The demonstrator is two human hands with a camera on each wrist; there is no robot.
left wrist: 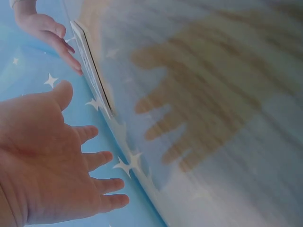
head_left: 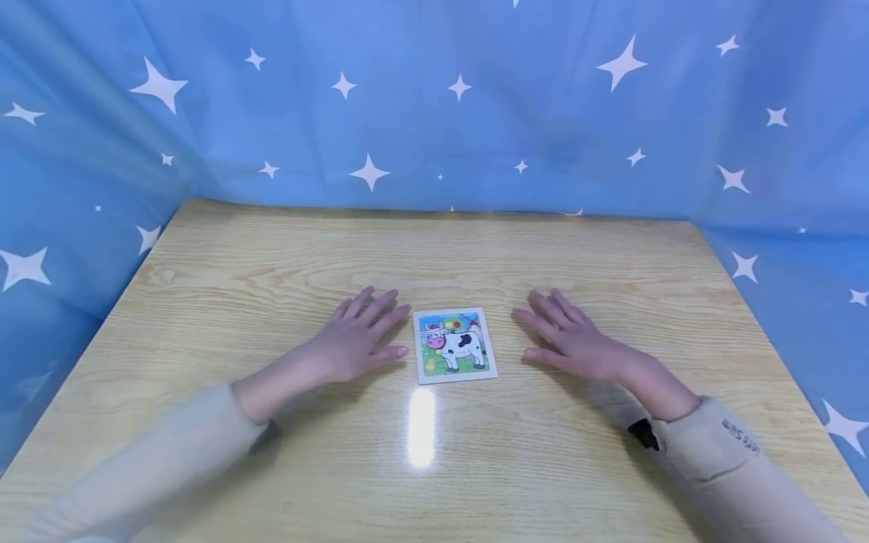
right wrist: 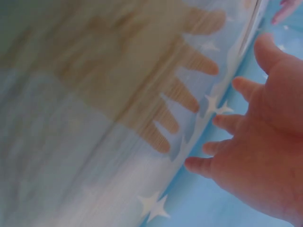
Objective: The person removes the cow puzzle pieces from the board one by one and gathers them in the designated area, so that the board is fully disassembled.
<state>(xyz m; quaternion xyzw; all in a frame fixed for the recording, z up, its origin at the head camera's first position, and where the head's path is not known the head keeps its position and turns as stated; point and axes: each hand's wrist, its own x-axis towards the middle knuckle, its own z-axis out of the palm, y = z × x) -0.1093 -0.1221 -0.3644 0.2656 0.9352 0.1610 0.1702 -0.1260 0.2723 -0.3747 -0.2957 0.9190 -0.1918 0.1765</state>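
A square cow jigsaw puzzle (head_left: 453,345) in a pale frame lies flat on the wooden table, its pieces joined into one picture. To its left, my left hand (head_left: 354,339) has its fingers spread and holds nothing. My right hand (head_left: 573,339) is on the other side, a little apart from the frame, fingers spread too. In the left wrist view the palm of my left hand (left wrist: 52,156) hovers over the glossy tabletop, and the puzzle (left wrist: 92,66) shows edge-on. The right wrist view shows my right hand (right wrist: 265,127) held above its reflection.
The wooden table (head_left: 271,249) has rounded far corners and a bright light reflection (head_left: 421,428) in front of the puzzle. A blue curtain (head_left: 421,113) with white stars hangs behind and along both sides. Beige sleeves (head_left: 733,452) cover both forearms.
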